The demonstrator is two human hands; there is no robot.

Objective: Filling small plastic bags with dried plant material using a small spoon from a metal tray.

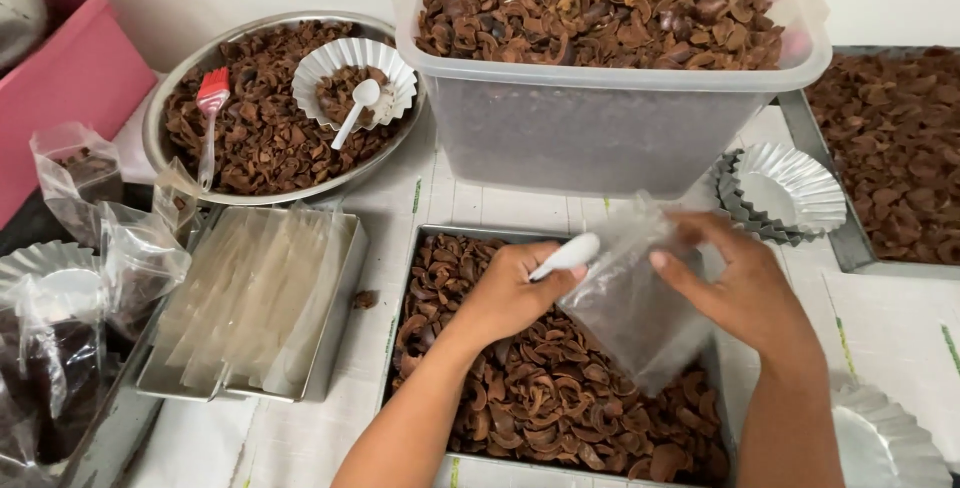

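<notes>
- Now L hand (505,293) grips white spoon (566,255), over tray (400,328) of brown shells (520,398).
- R hand (745,293) pinches clear bag (630,308), just beside spoon tip.

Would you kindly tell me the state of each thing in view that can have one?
Left hand: closed on a white spoon.
Right hand: holding a clear bag, apparently empty.
Metal tray: full of brown shell pieces.
Plastic tub: heaped full.
Round metal bowl: partly filled.
Flat bags: stacked, empty.
</notes>
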